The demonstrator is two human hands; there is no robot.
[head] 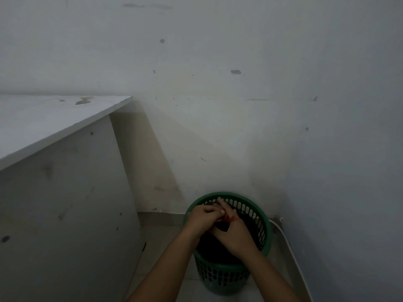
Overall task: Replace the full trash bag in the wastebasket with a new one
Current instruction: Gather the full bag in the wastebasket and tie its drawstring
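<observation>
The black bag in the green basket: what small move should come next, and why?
Probably lift the black bag straight up. Both hands, left hand and right hand, meet at its gathered top, seemingly gripping red ties, and it sits inside the green wastebasket.

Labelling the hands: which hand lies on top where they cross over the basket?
The left hand: its fingers lie over the right hand, above the green wastebasket.

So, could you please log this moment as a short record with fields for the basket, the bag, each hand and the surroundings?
wastebasket: green mesh wastebasket, upright on the floor in a wall corner
bag: black trash bag inside it
left hand: left hand over the basket mouth, fingers curled on the bag top
right hand: right hand beside it, pinching the bag top
left of basket: white cabinet
</observation>
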